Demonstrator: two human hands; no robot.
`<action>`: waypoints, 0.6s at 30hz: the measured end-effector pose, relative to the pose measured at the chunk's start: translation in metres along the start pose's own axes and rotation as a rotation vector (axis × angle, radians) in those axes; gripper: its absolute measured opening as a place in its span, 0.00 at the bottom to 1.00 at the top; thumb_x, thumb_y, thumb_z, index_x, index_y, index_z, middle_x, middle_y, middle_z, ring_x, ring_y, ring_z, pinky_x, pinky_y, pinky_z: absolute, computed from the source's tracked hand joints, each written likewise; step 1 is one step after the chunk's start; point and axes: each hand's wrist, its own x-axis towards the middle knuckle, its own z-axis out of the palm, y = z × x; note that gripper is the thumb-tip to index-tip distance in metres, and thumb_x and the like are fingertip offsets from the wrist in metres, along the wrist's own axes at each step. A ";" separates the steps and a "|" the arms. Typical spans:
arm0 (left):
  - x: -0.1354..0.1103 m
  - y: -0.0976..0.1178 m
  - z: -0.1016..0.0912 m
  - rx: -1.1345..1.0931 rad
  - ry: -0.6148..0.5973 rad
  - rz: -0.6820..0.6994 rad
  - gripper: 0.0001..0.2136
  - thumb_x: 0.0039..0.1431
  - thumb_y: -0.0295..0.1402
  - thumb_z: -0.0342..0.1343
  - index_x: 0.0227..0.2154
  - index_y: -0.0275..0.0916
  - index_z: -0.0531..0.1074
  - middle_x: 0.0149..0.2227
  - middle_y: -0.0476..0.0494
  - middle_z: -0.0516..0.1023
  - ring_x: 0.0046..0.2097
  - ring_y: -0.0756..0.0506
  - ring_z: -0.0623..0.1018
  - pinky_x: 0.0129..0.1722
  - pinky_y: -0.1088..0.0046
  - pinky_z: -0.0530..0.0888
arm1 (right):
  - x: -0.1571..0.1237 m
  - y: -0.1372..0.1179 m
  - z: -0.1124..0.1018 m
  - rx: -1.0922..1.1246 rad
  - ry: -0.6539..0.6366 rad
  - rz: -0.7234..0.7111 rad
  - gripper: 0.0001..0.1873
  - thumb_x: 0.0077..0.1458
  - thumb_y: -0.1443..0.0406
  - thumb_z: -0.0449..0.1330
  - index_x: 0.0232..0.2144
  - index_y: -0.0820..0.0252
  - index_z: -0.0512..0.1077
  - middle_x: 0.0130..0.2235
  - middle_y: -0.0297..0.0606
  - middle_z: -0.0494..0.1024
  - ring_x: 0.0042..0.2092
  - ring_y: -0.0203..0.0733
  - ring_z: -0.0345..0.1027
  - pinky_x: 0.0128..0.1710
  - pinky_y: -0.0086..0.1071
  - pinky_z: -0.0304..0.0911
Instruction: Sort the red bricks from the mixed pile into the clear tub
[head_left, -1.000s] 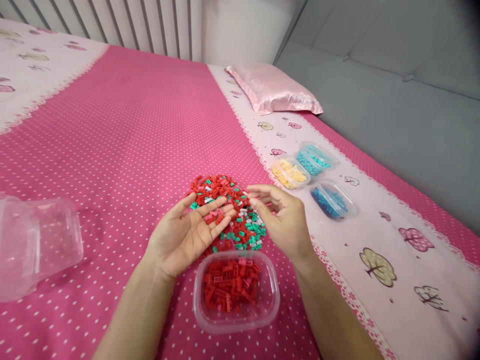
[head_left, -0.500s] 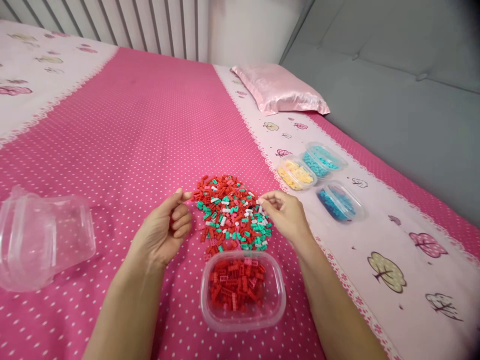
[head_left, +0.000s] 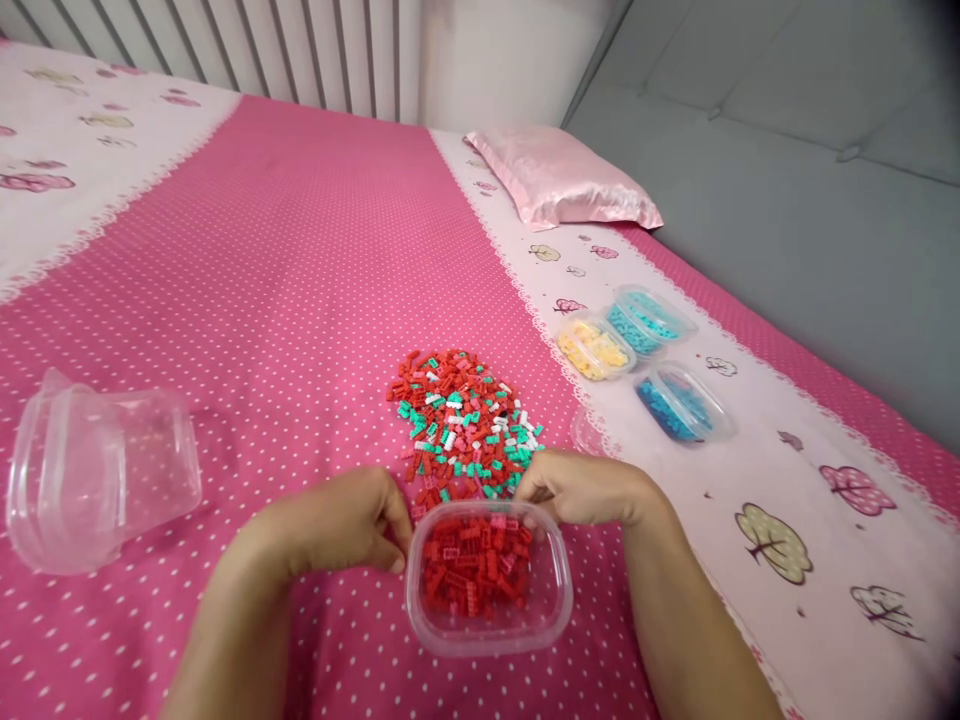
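A clear plastic container (head_left: 491,645) holding red bricks (head_left: 476,570) stands in front of me. My left hand (head_left: 349,525) is bent at its left rim, fingers and thumb curled against the edge. At the far right corner, my right hand (head_left: 581,488) has its fingers closed at the rim, the tips partly hidden behind the clear wall. Just beyond the container lies a loose pile of small toy bricks (head_left: 465,420), mostly red, with green, white and pink ones mixed in.
Rightward sit small tubs of yellow bricks (head_left: 595,350), turquoise bricks (head_left: 643,318) and blue bricks (head_left: 675,405). A clear lid (head_left: 592,432) lies by the pile. Clear nested containers (head_left: 105,480) rest at left. A pink pillow (head_left: 562,180) is at the back of the bed (head_left: 315,240).
Both hands have come back from the sides of the brick pile to the container's rim, the left from the pile's left side and the right from its right edge.
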 end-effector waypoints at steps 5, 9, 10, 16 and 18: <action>0.016 0.005 0.004 0.003 -0.025 0.123 0.12 0.45 0.29 0.54 0.31 0.41 0.81 0.20 0.53 0.71 0.23 0.52 0.61 0.23 0.78 0.58 | 0.003 -0.001 0.001 0.281 -0.042 -0.095 0.14 0.54 0.64 0.57 0.42 0.59 0.76 0.37 0.35 0.80 0.35 0.37 0.73 0.36 0.28 0.66; 0.019 0.008 0.004 -0.019 -0.010 0.158 0.13 0.49 0.33 0.53 0.35 0.41 0.80 0.22 0.53 0.72 0.24 0.52 0.62 0.24 0.79 0.61 | 0.006 -0.003 0.000 0.253 -0.031 -0.176 0.17 0.57 0.65 0.54 0.48 0.58 0.73 0.44 0.37 0.78 0.42 0.39 0.73 0.42 0.31 0.66; 0.019 0.009 0.004 -0.031 -0.012 0.162 0.13 0.50 0.33 0.53 0.35 0.41 0.80 0.23 0.53 0.73 0.25 0.52 0.63 0.25 0.79 0.62 | 0.007 -0.002 -0.001 0.236 -0.041 -0.200 0.18 0.58 0.66 0.53 0.50 0.58 0.71 0.46 0.38 0.77 0.44 0.39 0.72 0.44 0.31 0.65; 0.026 0.008 0.004 0.022 0.220 0.145 0.19 0.52 0.35 0.52 0.47 0.41 0.74 0.20 0.54 0.64 0.23 0.52 0.60 0.23 0.79 0.58 | 0.018 0.003 0.001 0.303 0.094 -0.273 0.22 0.59 0.68 0.52 0.56 0.57 0.65 0.53 0.41 0.72 0.54 0.38 0.66 0.53 0.34 0.60; 0.030 0.006 0.004 0.057 0.321 0.135 0.21 0.53 0.35 0.51 0.50 0.40 0.71 0.19 0.56 0.57 0.22 0.53 0.58 0.21 0.78 0.55 | 0.021 0.005 0.003 0.391 0.165 -0.273 0.22 0.59 0.67 0.53 0.55 0.56 0.65 0.52 0.41 0.72 0.53 0.39 0.66 0.51 0.34 0.62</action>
